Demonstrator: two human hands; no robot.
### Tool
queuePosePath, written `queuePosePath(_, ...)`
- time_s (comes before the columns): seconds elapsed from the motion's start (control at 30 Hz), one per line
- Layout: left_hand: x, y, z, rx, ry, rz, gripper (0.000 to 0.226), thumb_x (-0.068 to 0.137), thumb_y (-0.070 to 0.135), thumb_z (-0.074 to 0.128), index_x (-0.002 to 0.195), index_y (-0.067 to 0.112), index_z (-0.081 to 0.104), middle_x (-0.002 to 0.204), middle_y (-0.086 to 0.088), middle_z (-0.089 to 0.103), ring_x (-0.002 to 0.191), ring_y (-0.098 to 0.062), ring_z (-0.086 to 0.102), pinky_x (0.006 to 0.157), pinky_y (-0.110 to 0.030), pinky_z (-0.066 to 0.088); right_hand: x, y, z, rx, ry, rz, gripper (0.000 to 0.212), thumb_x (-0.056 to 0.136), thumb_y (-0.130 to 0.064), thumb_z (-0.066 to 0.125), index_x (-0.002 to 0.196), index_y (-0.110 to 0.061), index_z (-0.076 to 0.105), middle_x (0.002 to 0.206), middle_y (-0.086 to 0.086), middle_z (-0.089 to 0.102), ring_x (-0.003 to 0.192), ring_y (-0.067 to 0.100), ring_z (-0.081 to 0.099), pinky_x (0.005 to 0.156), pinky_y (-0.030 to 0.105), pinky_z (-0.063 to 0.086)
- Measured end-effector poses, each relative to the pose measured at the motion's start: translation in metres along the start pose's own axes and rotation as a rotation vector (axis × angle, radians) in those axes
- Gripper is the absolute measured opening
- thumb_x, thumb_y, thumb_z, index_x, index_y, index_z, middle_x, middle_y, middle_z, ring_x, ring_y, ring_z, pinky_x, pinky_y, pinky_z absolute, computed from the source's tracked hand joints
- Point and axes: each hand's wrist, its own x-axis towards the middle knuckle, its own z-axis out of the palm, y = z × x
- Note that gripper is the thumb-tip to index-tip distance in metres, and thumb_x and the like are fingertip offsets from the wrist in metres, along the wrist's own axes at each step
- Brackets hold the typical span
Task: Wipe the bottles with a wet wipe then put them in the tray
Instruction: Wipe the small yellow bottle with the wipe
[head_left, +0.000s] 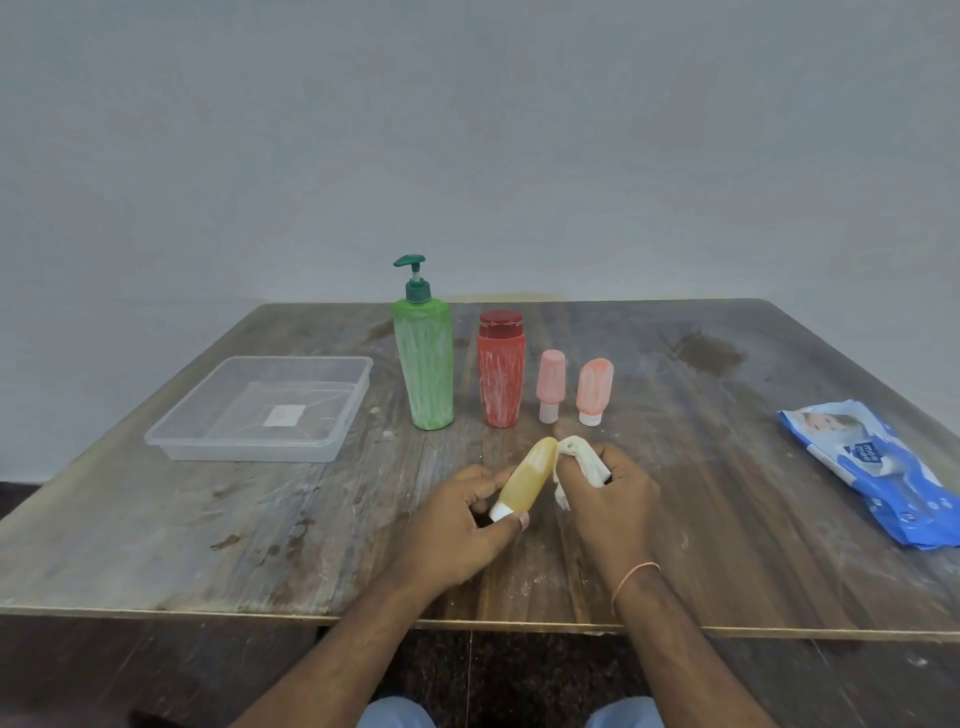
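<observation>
— grey wall behind, worn wooden counter in front. what sits at the middle of it?

— a small yellow bottle with a white cap, tilted, cap end toward the person. the left hand holds it low over the counter, fingers curled round its lower part and thumb by the cap.

— and the other hand?

— the right hand grips a crumpled wet wipe, fingers closed on it, pressing the cloth against the upper right side of the yellow bottle. a thin band circles that wrist.

— what stands beyond?

— a row of four upright bottles, smeared with white streaks: a tall green pump bottle, a red bottle beside it, then two small pink bottles standing on their white caps.

— the tray?

— a clear plastic tray lies to the left of the row, well apart from the hands, a small label on its floor. at the far right edge lies a blue wipes packet.
</observation>
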Motion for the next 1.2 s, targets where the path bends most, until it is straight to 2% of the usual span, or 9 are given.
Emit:
queuePosePath(0.13, 0.0, -0.002, 0.0, -0.005, 0.001, 0.005, 0.058, 0.09, 0.033, 0.079, 0.142, 0.052, 0.061, 0.087, 0.014, 0.053, 0.082, -0.007, 0.055, 0.073, -0.021, 0.046, 0.0, 0.004, 0.0, 0.03, -0.048, -0.085, 0.023, 0.09, -0.033, 0.084, 0.077, -0.017, 0.073, 0.069, 0.002, 0.068, 0.068, 0.025, 0.065, 0.057, 0.043, 0.056)
queuePosePath(0.33, 0.0, -0.001, 0.002, 0.0, 0.0, 0.016, 0.061, 0.089, 0.033, 0.079, 0.143, 0.051, 0.06, 0.09, 0.013, 0.056, 0.084, -0.009, 0.057, 0.075, -0.027, 0.05, -0.001, 0.001, 0.001, -0.013, 0.019, -0.05, 0.025, 0.091, -0.034, 0.08, 0.076, -0.017, 0.071, 0.068, -0.003, 0.068, 0.067, 0.02, 0.065, 0.06, 0.047, 0.058)
queuePosePath(0.47, 0.0, 0.0, 0.001, -0.016, -0.006, 0.027, 0.058, 0.089, 0.028, 0.079, 0.141, 0.05, 0.063, 0.089, 0.011, 0.056, 0.081, -0.006, 0.056, 0.072, -0.023, 0.048, -0.007, -0.002, -0.001, -0.01, -0.046, -0.211, 0.03, 0.087, -0.023, 0.085, 0.067, -0.027, 0.063, 0.064, -0.007, 0.059, 0.059, 0.013, 0.055, 0.053, 0.033, 0.048)
queuePosePath(0.67, 0.001, 0.0, 0.001, 0.003, -0.014, 0.009, 0.059, 0.09, 0.031, 0.08, 0.143, 0.048, 0.061, 0.09, 0.013, 0.056, 0.083, -0.007, 0.057, 0.073, -0.022, 0.048, -0.004, 0.0, 0.001, -0.109, 0.05, -0.144, 0.027, 0.088, -0.029, 0.081, 0.072, -0.017, 0.063, 0.066, -0.002, 0.062, 0.063, 0.022, 0.059, 0.056, 0.048, 0.052)
queuePosePath(0.83, 0.001, 0.002, 0.0, 0.007, -0.048, 0.013, 0.038, 0.087, 0.039, 0.074, 0.125, 0.036, 0.077, 0.091, 0.008, 0.061, 0.083, -0.01, 0.061, 0.074, -0.042, 0.055, -0.015, -0.006, -0.003, -0.106, -0.1, -0.36, 0.016, 0.084, -0.016, 0.085, 0.08, -0.026, 0.072, 0.074, -0.014, 0.066, 0.07, 0.012, 0.064, 0.057, 0.026, 0.049)
queuePosePath(0.9, 0.001, 0.003, 0.0, 0.028, -0.04, 0.013, 0.047, 0.089, 0.036, 0.076, 0.135, 0.042, 0.07, 0.093, 0.011, 0.061, 0.086, -0.008, 0.061, 0.075, -0.037, 0.055, -0.014, -0.005, -0.001, -0.175, -0.03, -0.293, 0.023, 0.083, -0.022, 0.084, 0.073, -0.028, 0.065, 0.068, -0.012, 0.061, 0.064, 0.012, 0.06, 0.053, 0.028, 0.045)
queuePosePath(1.0, 0.0, 0.004, 0.0, 0.057, -0.015, 0.004, 0.058, 0.089, 0.034, 0.079, 0.144, 0.043, 0.063, 0.094, 0.015, 0.061, 0.088, -0.005, 0.061, 0.074, -0.027, 0.052, -0.009, -0.004, 0.001, -0.22, 0.066, -0.228, 0.025, 0.087, -0.027, 0.083, 0.074, -0.024, 0.062, 0.068, -0.009, 0.059, 0.063, 0.014, 0.057, 0.053, 0.041, 0.049)
queuePosePath(1.13, 0.0, 0.003, 0.0, 0.019, -0.034, 0.002, 0.027, 0.087, 0.035, 0.076, 0.113, 0.03, 0.079, 0.087, 0.01, 0.059, 0.079, -0.007, 0.059, 0.071, -0.041, 0.054, -0.014, -0.007, 0.0, -0.101, -0.112, -0.389, 0.015, 0.084, -0.021, 0.082, 0.085, -0.032, 0.073, 0.081, -0.014, 0.065, 0.074, 0.011, 0.064, 0.062, 0.031, 0.051)
queuePosePath(1.2, 0.001, 0.004, -0.002, -0.044, -0.024, -0.004, 0.034, 0.088, 0.025, 0.075, 0.12, 0.034, 0.079, 0.088, 0.009, 0.06, 0.081, -0.006, 0.061, 0.073, -0.032, 0.053, -0.019, -0.008, -0.001, -0.115, -0.21, -0.468, 0.004, 0.083, -0.032, 0.077, 0.087, -0.032, 0.077, 0.082, -0.016, 0.066, 0.074, 0.01, 0.064, 0.063, 0.029, 0.052)
